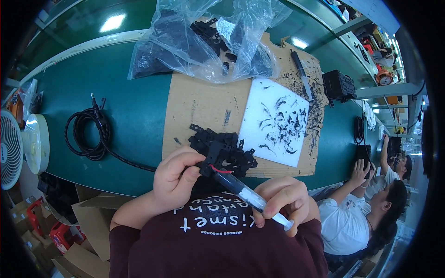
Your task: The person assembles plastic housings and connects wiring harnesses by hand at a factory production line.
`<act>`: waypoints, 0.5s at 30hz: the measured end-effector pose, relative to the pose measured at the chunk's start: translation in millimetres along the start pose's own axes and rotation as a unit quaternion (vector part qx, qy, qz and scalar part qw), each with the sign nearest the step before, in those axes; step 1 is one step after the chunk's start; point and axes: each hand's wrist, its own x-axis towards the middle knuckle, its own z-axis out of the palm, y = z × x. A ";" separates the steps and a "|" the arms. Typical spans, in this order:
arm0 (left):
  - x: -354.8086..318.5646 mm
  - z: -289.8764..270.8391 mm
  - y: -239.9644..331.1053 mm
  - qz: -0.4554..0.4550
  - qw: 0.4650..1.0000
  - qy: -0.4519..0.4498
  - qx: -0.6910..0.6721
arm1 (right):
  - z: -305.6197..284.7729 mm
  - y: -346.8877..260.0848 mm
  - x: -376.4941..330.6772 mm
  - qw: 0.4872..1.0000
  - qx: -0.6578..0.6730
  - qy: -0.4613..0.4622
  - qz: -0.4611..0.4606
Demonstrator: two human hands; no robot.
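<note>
My left hand pinches a small black plastic part with a red wire on it, just in front of a pile of similar black parts. My right hand grips a clear syringe-like tube filled with white paste. The tube's dark tip touches the part held in my left hand. Both hands hover over the near edge of a cardboard sheet that lies on the green table.
A white sheet strewn with black shavings lies on the cardboard. Behind it sits a clear plastic bag of black parts. A coiled black cable lies left, a white fan beyond it. A seated person works at right.
</note>
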 end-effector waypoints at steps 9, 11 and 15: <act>-1.5 3.5 0.9 -0.015 1.000 -0.007 -0.010 | -1.9 0.2 2.2 1.000 0.024 -0.003 0.008; -1.2 5.1 0.8 -0.023 1.000 -0.002 -0.015 | -2.3 -2.0 2.4 1.000 0.024 -0.003 0.011; 1.0 4.2 2.7 -0.010 0.999 -0.012 -0.032 | -0.5 -6.1 2.1 0.999 0.039 -0.001 0.024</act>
